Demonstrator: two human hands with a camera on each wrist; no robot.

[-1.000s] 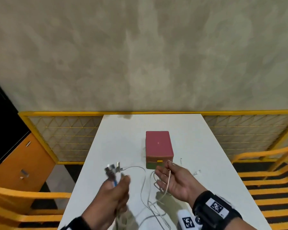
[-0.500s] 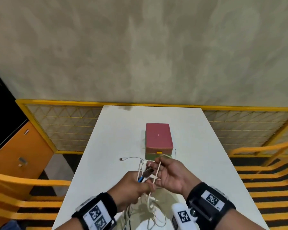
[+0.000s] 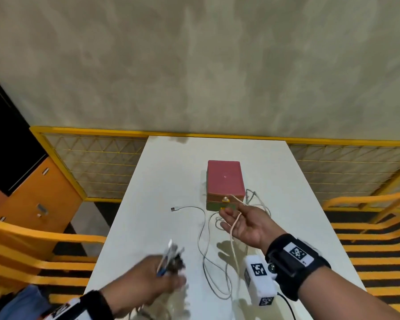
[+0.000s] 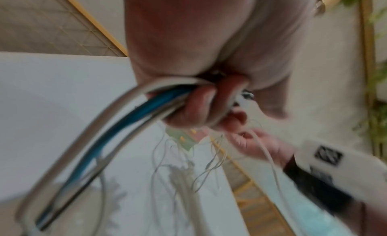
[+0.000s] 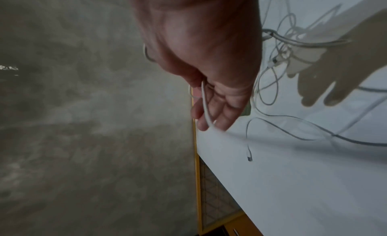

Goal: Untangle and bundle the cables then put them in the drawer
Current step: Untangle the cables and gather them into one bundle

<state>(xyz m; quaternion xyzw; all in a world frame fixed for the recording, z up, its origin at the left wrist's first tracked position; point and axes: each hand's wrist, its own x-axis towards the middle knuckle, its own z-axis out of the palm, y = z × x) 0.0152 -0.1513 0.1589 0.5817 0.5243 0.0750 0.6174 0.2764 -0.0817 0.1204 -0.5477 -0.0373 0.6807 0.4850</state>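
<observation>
The cables (image 3: 206, 250) trail along the table (image 3: 148, 204) toward us, between our hands. Our left hand (image 3: 148, 282) clenches their gathered plug ends; our right hand (image 3: 247, 224), fingers relaxed, carries one white strand, nearer the drawer box (image 3: 224, 179).

Obstacles on white table (image 3: 162, 181): red-topped drawer box (image 3: 225, 179) at centre, loose cables (image 3: 204, 241) looping from its near side toward the near edge. Bare tabletop: far end beyond the box, whole left strip. Yellow mesh railing (image 3: 90, 162) bounds the far side.
</observation>
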